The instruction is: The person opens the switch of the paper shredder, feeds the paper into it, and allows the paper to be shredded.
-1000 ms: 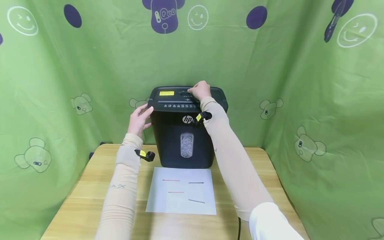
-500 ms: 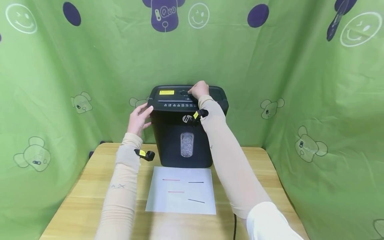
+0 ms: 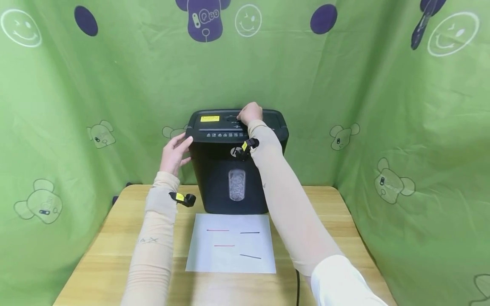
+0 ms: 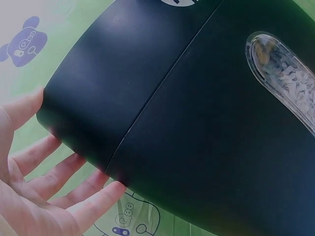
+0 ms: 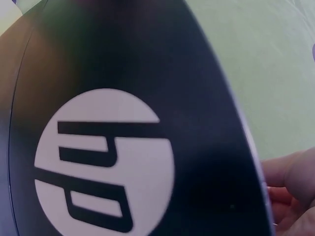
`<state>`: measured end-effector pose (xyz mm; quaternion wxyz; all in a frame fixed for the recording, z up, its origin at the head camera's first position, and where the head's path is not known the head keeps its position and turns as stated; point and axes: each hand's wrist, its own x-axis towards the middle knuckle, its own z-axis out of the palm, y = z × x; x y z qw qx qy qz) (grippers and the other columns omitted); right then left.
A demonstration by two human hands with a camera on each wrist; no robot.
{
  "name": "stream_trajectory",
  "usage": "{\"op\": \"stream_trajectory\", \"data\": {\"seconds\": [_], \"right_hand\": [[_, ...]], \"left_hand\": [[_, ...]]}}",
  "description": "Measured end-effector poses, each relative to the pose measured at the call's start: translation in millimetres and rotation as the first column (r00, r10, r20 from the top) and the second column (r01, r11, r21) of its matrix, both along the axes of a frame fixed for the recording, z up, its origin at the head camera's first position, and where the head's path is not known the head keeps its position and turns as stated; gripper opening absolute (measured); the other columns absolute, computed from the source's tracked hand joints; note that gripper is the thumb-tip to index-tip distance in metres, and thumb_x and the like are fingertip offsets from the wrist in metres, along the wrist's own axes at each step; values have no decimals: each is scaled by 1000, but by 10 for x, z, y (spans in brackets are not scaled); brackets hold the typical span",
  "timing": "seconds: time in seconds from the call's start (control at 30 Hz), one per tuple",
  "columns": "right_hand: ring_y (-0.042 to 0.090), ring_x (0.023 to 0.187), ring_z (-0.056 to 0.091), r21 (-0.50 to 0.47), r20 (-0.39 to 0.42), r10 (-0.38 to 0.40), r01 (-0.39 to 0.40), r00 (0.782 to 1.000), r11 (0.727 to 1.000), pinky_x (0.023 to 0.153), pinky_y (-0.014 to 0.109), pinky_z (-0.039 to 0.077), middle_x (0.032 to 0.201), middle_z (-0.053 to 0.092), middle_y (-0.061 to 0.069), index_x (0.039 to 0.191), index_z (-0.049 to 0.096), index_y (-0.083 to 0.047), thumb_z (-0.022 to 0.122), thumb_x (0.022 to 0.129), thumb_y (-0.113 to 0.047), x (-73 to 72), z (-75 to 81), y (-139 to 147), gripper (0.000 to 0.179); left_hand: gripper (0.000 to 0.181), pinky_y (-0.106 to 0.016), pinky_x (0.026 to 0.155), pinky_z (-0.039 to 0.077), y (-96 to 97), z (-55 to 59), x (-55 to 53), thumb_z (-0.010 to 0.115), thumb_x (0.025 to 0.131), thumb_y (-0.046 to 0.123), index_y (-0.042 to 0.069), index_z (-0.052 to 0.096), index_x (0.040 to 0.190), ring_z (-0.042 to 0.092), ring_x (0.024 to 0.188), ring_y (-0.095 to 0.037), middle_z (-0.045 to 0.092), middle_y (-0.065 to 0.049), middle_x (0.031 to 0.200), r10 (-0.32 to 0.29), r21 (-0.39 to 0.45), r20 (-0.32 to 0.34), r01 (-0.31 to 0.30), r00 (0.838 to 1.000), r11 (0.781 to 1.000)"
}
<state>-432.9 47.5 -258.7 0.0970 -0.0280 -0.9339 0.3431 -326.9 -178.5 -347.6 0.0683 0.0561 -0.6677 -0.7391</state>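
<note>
A black HP paper shredder (image 3: 214,178) stands upright at the back of the table, with paper shreds behind its clear front window (image 4: 290,73). My left hand (image 3: 175,153) rests at its upper left corner. In the left wrist view the thumb lies on the top edge, and the spread, fairly straight fingers (image 4: 96,204) touch the side. My right hand (image 3: 251,113) is bent down over the controls on the lid (image 3: 203,127), fingertips beside the markings. In the right wrist view its curled fingers (image 5: 280,196) are partly hidden behind the lid edge; I cannot tell whether they pinch a switch.
A white sheet of paper (image 3: 229,264) with several red and dark lines lies in front of the shredder on the wooden table (image 3: 126,238). A black cord (image 3: 297,289) runs beneath the right arm. Green patterned cloth (image 3: 153,76) hangs around the table.
My right wrist and forearm have swung left, covering more of the HP logo, while the fingertips stay at about the same spot on the lid. The left hand stays put.
</note>
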Motion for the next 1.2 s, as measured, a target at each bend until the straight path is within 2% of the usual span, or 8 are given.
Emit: {"op": "stream_trajectory", "data": {"seconds": [0.3,0.53,0.93,1.2], "right_hand": [[32,123,62,22,-3,-41,41,999,999,105,35,50,120,74,11,107,80,-7,80,86,-15,-30,1,-44,23],[31,113,67,-27,34,-93,94,995,995,98,41,55,120,74,10,108,79,-11,80,85,-14,-51,-19,-65,23],[29,117,65,-48,66,-130,133,989,990,103,46,51,126,72,9,110,79,-15,79,85,-15,-63,3,-115,25],[28,120,62,-32,95,-114,117,989,993,106,49,45,131,69,7,110,78,-16,75,87,-15,-17,-5,-140,23]], "left_hand": [[63,-49,110,48,7,7,1,70,96,35,17,47,151,54,135,-32,49,-10,155,-1,-8,0,1,1000,1000],[62,-48,110,47,20,-15,-18,70,96,35,18,47,151,53,136,-31,49,-9,155,-2,-7,6,2,1000,1000],[62,-48,110,48,13,22,2,70,96,35,18,47,151,54,135,-32,50,-10,154,3,-13,0,-3,1000,1000],[62,-48,110,48,31,25,26,70,96,34,18,47,151,54,135,-32,49,-10,154,3,-11,15,-3,1000,1000]]}}
